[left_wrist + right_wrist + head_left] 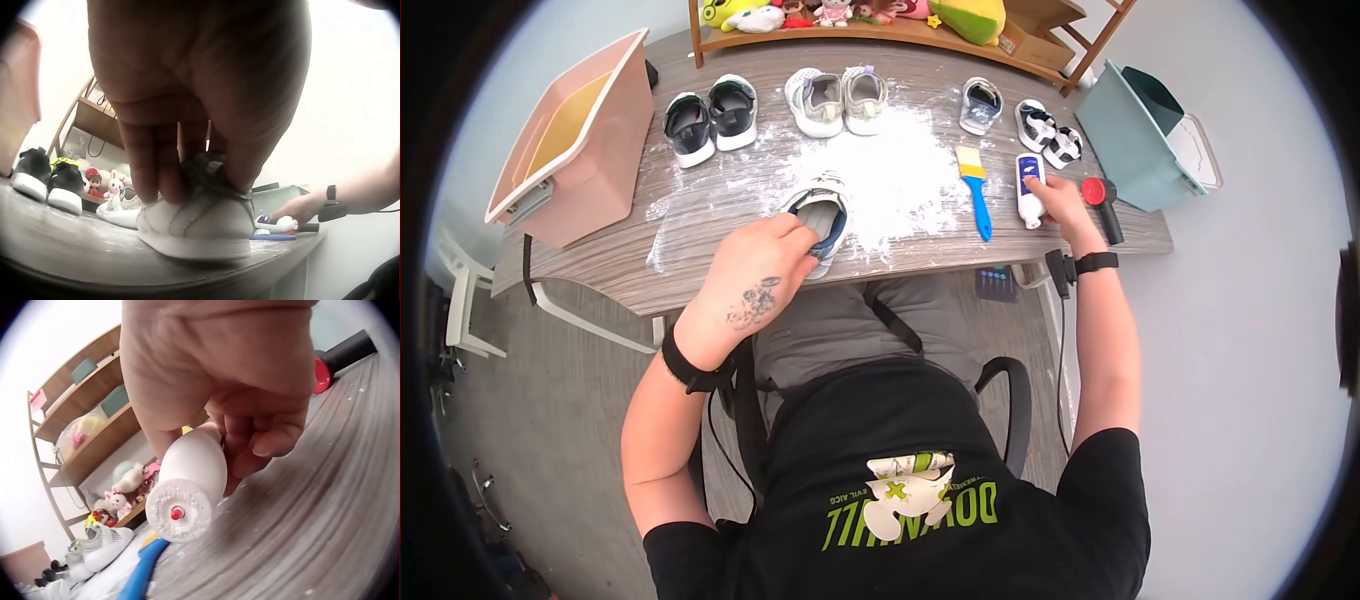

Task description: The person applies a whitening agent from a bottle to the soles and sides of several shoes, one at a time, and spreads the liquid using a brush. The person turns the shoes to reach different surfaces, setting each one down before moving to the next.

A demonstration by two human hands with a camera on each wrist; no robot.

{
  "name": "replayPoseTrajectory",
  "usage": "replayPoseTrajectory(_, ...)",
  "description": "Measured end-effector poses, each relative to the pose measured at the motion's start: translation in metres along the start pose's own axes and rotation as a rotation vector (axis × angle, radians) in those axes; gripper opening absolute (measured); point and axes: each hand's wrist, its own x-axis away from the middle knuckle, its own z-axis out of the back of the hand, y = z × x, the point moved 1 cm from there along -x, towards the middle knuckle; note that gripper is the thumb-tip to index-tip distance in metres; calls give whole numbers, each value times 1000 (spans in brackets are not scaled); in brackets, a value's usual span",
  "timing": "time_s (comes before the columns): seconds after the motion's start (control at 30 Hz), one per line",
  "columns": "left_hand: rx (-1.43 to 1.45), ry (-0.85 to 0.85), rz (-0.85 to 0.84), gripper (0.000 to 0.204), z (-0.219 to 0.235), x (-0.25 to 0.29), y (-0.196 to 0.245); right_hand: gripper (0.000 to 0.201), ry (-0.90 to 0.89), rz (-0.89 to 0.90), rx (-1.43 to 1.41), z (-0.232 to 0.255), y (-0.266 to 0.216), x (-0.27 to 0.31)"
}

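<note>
My left hand [752, 275] pinches the heel collar of a white shoe [843, 196] with a dark blue lining, near the table's front edge. In the left wrist view, fingers and thumb come down around the collar, and the pale sole of the shoe [194, 247] is at the tabletop. My right hand [1062, 203] grips a white bottle [1029, 205] with a dark blue label, low over the table's right part. White powder coats the bottle's end around a small red tip [178, 513] in the right wrist view. A blue-handled brush [977, 197] lies left of the bottle.
White powder [905, 170] covers the table's middle. Black shoes [712, 118], grey-white shoes [837, 100], a single shoe [980, 105] and black-and-white sandals [1048, 134] line the back. A pink bin [580, 140], a teal bin [1135, 140] and a red-and-black tool [1104, 205] flank them.
</note>
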Motion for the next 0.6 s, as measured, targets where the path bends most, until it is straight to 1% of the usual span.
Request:
replayPoseTrajectory(0.1,10,29,7,19,0,0,2,44,57,66,1,-1,12,-14)
replayPoseTrajectory(0.13,10,35,11,20,0,0,2,46,134,118,57,-2,16,-16)
replayPoseTrajectory(0.23,51,113,0,19,-3,3,0,46,237,146,264,-1,17,-23)
replayPoseTrajectory(0.33,133,131,77,20,-4,9,-6,47,471,241,582,-2,17,-25)
replayPoseTrajectory(0.43,229,194,158,20,-9,18,-18,50,662,542,543,-14,-15,7)
replayPoseTrajectory(0.47,301,205,181,20,-12,22,-23,49,606,566,502,-20,-30,24)
replayPoseTrajectory(0.53,449,227,224,19,-17,26,-33,48,381,450,521,-40,-55,54)
replayPoseTrajectory(0.57,526,228,272,19,-21,29,-37,48,272,394,529,-51,-61,64)
replayPoseTrajectory(0.6,603,229,319,18,-24,31,-40,48,244,416,595,-61,-64,70)
